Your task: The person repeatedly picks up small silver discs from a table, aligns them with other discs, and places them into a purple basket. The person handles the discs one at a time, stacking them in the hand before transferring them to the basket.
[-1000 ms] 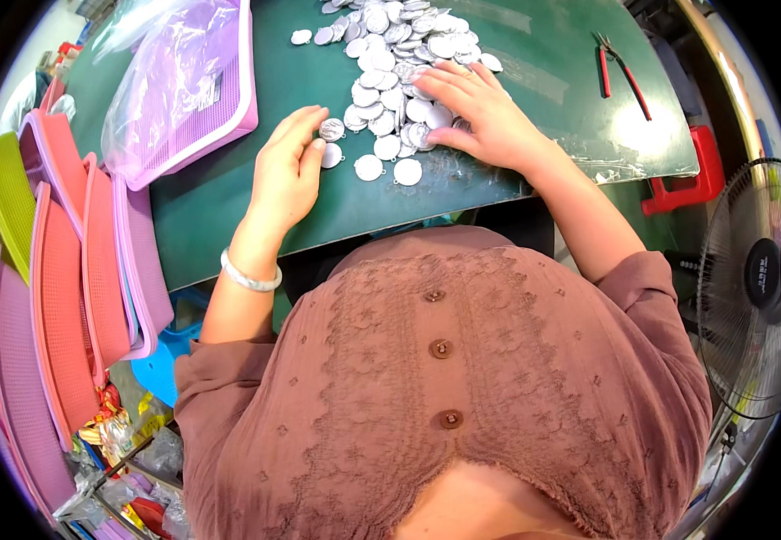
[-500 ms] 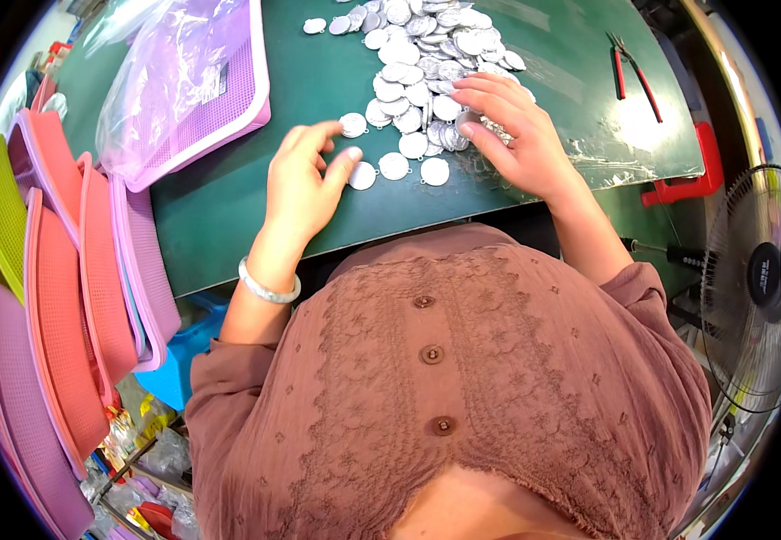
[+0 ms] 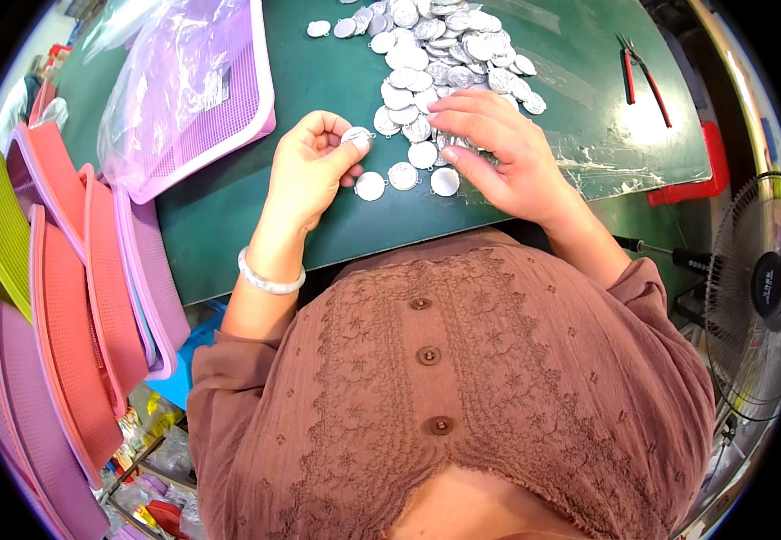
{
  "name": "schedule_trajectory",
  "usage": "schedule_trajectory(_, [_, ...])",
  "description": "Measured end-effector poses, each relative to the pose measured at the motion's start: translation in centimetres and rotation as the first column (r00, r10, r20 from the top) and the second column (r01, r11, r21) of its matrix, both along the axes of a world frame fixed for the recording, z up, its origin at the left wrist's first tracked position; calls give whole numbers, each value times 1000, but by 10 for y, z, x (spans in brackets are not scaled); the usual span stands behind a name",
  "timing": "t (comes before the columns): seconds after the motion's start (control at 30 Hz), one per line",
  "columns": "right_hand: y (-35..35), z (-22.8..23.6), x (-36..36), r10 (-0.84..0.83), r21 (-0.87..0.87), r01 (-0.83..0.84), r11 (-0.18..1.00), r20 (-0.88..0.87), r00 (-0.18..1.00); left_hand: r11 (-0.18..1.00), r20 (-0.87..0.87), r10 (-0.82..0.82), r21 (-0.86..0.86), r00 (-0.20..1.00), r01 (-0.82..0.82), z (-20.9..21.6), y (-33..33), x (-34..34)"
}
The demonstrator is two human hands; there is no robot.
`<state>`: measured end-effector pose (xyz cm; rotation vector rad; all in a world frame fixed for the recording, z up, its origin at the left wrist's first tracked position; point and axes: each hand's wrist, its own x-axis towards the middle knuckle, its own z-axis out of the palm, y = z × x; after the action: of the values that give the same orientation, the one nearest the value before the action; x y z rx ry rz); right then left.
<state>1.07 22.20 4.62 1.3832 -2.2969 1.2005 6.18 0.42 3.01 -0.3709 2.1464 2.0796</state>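
Observation:
My left hand (image 3: 311, 171) is closed, pinching a round silver medallion (image 3: 356, 137) between thumb and fingers just above the green table (image 3: 264, 225). To its right, my right hand (image 3: 509, 157) lies over the near end of a heap of silver medallions (image 3: 444, 54), fingers stretched and thumb apart. Its palm side and what its fingertips touch are partly hidden. Between my hands, near the table edge, lie a plain medallion (image 3: 370, 186), one with a raised pattern (image 3: 403, 176) and another plain one (image 3: 445, 182). Small loops show on some rims.
A purple mesh basket (image 3: 260, 85) holding clear plastic film (image 3: 161, 85) stands at the left. Red-handled pliers (image 3: 646, 83) lie at the right. Stacked coral baskets (image 3: 71, 333) lean beside the table on the left; a fan (image 3: 750, 279) stands on the right.
My left hand has picked up the medallion it was touching and now pinches it. My right hand has shifted slightly left and nearer, over the heap's near end.

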Motion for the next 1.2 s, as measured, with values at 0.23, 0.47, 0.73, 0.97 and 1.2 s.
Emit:
schedule_trajectory(0.23, [-26,-10,14,158,-302,101,948,721,675,763,53,68,641,996,-86,9,25,13])
schedule_trajectory(0.47, [-25,-6,6,237,-350,164,922,847,475,722,91,-2,689,996,-61,10,27,17])
schedule_trajectory(0.73, [-25,-6,2,255,-351,180,919,877,408,724,94,-17,687,995,-53,9,26,20])
schedule_trajectory(0.97, [-27,-5,0,271,-367,187,911,877,397,707,108,-23,705,994,-61,9,25,22])
schedule_trajectory(1.2, [-28,-6,0,282,-386,208,899,873,399,713,84,-9,699,996,-52,8,26,23])
